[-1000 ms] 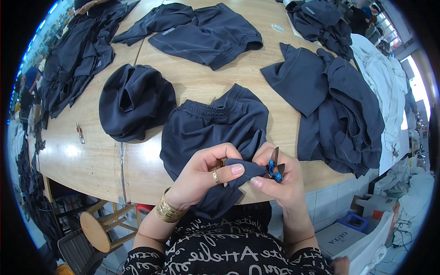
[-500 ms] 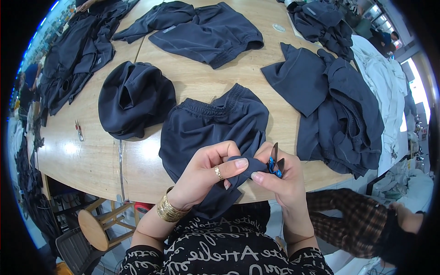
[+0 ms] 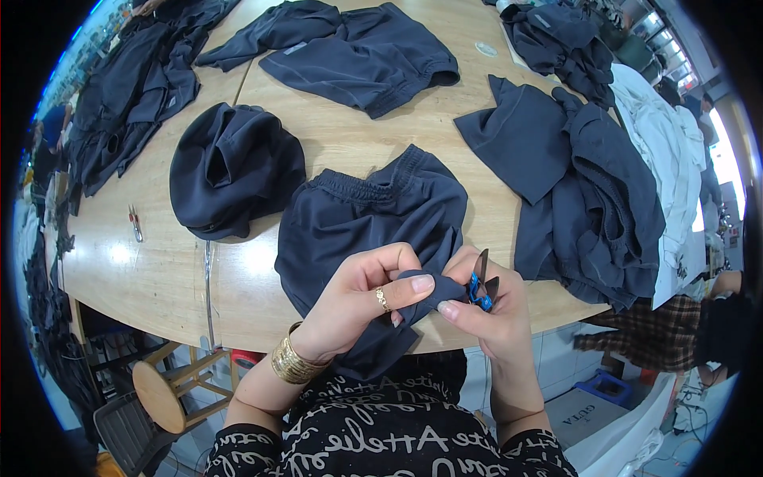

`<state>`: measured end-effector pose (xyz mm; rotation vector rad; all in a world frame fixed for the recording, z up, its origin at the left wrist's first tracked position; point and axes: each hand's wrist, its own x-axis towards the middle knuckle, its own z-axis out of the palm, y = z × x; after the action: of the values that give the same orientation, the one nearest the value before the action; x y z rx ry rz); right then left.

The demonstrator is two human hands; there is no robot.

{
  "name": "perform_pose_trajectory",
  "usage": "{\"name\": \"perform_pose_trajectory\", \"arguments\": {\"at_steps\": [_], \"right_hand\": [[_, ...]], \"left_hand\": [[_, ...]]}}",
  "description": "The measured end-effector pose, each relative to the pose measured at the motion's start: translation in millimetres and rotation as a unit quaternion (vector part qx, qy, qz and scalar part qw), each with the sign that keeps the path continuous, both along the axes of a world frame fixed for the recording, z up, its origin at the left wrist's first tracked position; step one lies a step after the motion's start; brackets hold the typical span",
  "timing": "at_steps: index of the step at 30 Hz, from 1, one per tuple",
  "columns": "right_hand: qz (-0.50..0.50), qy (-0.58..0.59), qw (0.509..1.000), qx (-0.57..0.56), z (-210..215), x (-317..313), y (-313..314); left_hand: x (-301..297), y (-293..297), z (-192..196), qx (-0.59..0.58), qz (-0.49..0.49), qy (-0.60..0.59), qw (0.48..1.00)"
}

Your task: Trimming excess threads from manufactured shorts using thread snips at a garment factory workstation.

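Note:
A pair of dark navy shorts (image 3: 362,226) with a gathered elastic waistband lies at the near edge of the table, its lower part lifted toward me. My left hand (image 3: 369,290) pinches a folded edge of that cloth between thumb and fingers. Close beside it, my right hand (image 3: 491,312) grips the same fold with thumb and fingertips. Tucked in the right hand are thread snips (image 3: 482,296) with blue wrapping, their dark blades pointing up and away from the cloth. The fingers' undersides are hidden.
A bunched navy garment (image 3: 234,171) sits left of the shorts, near a small red-handled tool (image 3: 136,224). More navy shorts (image 3: 366,60) lie behind. Piled navy garments (image 3: 608,191) and white cloth (image 3: 664,151) are at right. A wooden stool (image 3: 156,396) stands below left.
My hands keep nearly the same hold on the fold. A person in checked trousers at the lower right has moved farther right, uncovering a white package and a blue item on the floor.

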<state>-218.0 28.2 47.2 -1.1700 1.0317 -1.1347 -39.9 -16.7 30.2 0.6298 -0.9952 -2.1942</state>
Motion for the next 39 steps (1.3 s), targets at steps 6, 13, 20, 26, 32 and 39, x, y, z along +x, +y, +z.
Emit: {"name": "perform_pose_trajectory", "arguments": {"at_steps": [6, 13, 20, 26, 32, 39], "right_hand": [[0.005, 0.039, 0.999, -0.026, 0, -2, 0], [-0.009, 0.102, 0.994, -0.036, 10, 0, 3], [-0.014, 0.096, 0.995, -0.032, 10, -1, 5], [-0.015, 0.080, 0.996, -0.035, 12, 0, 5], [-0.018, 0.102, 0.993, -0.054, 8, -1, 5], [-0.021, 0.088, 0.995, -0.050, 6, -1, 5]], "left_hand": [[0, 0, -3, -0.011, 0.006, 0.012, 1.000], [2, -1, -4, -0.021, 0.000, 0.009, 1.000], [3, -1, -6, -0.020, 0.001, 0.016, 1.000], [3, 1, -6, -0.018, 0.006, 0.012, 1.000], [4, 1, -6, -0.014, 0.002, 0.021, 1.000], [5, 1, -6, -0.007, -0.005, 0.016, 1.000]]}}
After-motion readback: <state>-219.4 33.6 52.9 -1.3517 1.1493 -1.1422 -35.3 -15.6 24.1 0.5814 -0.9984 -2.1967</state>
